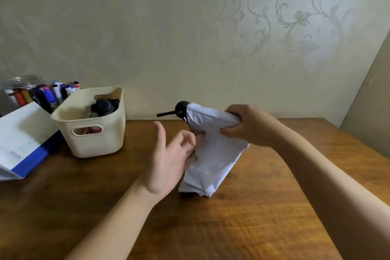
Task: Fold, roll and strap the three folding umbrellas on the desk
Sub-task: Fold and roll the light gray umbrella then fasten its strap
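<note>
A white folding umbrella point(213, 154) is held over the middle of the wooden desk point(253, 217), lying roughly level with loose white canopy fabric hanging down to the desktop. Its black handle end point(181, 108) with a thin black strap points left. My right hand point(249, 125) is closed around the umbrella's right end, gripping the gathered fabric. My left hand point(171, 158) is spread, fingers apart, fingertips touching the left edge of the hanging canopy without gripping it. Dark umbrella-like items point(104, 107) lie in the cream basket; what they are is unclear.
A cream plastic basket point(90, 131) stands at the back left of the desk. Left of it lie a blue-edged folder with papers point(23, 141) and a clear jar of markers point(35, 95). The wall runs right behind the desk's far edge.
</note>
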